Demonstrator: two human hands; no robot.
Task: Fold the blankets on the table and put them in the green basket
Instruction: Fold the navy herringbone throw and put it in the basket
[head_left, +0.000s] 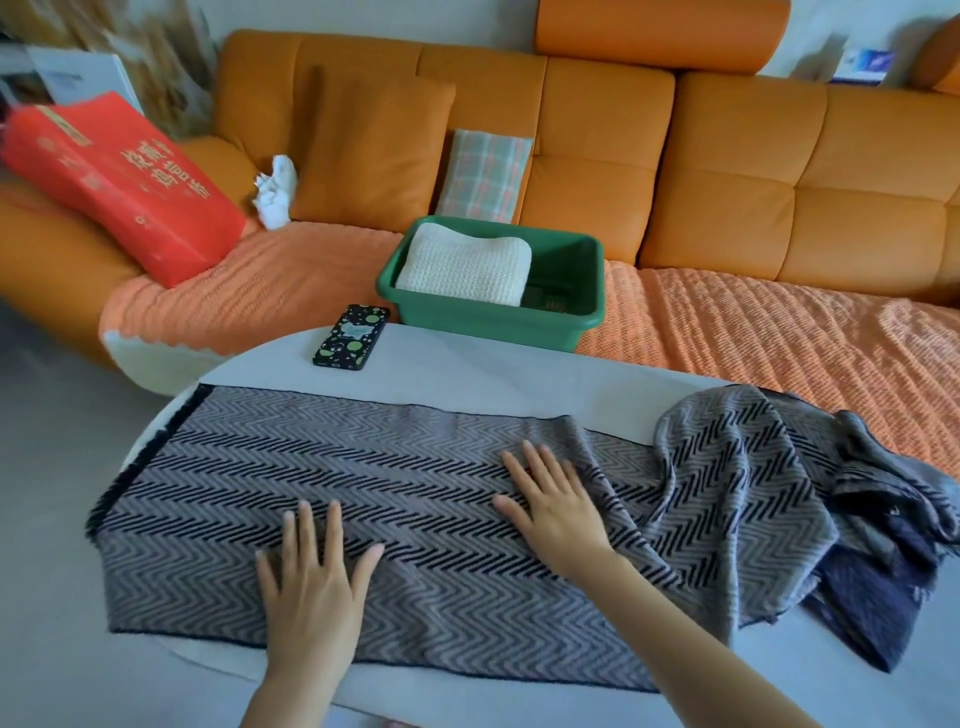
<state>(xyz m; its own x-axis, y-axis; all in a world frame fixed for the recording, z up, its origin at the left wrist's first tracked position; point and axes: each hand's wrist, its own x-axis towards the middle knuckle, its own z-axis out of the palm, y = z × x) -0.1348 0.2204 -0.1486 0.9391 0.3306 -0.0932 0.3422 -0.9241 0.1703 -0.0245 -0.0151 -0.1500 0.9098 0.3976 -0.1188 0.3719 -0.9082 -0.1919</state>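
A grey and black zigzag blanket (218, 499) lies spread along the white table (467, 364). Its left part is flat, its right end is bunched and hangs over the table's right side. My left hand (311, 577) lies flat on the blanket near the front, fingers straight and spread. My right hand (550, 499) presses flat on the blanket's middle, fingers straight. The green basket (587, 306) stands on the sofa seat behind the table. A folded white blanket (467, 265) lies in the basket's left half.
A phone (352, 336) in a dark dotted case lies at the table's far edge. On the orange sofa (727, 156) behind are a red bag (119, 182), a white crumpled cloth (275, 189), an orange cushion (369, 145) and a plaid pillow (485, 174).
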